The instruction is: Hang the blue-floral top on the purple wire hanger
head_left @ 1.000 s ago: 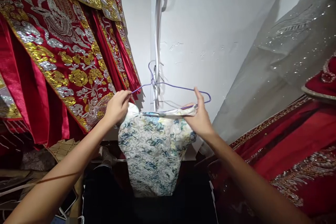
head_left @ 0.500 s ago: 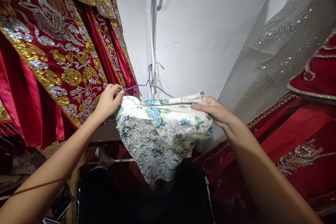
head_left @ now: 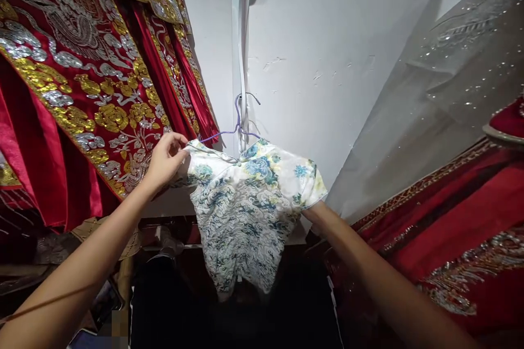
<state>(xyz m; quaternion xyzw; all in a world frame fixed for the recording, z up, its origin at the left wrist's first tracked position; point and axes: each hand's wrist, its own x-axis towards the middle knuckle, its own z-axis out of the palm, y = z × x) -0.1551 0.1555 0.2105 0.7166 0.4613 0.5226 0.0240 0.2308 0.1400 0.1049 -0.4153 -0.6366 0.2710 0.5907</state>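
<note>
The white blouse (head_left: 249, 207) bears blue-and-yellow flowers and swirls; the hanger (head_left: 238, 127) is purple.

Short-sleeved floral top (head_left: 245, 212), white and blue, wrinkled, neckline up, purple hanger (head_left: 238, 126) rising above it

No readable text, no labels — no numbers

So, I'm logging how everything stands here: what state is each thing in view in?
Patterned blouse: over the hanger, hanging down, creased
Purple hanger: hook up, partly covered by the blouse
Left hand: fingers curled at the blouse's shoulder; grip unclear
Right forearm: reaching into a sleeve, hand hidden
Red embroidered garment: hanging, at left
Sheer sparkly fabric: draped, at right
</note>
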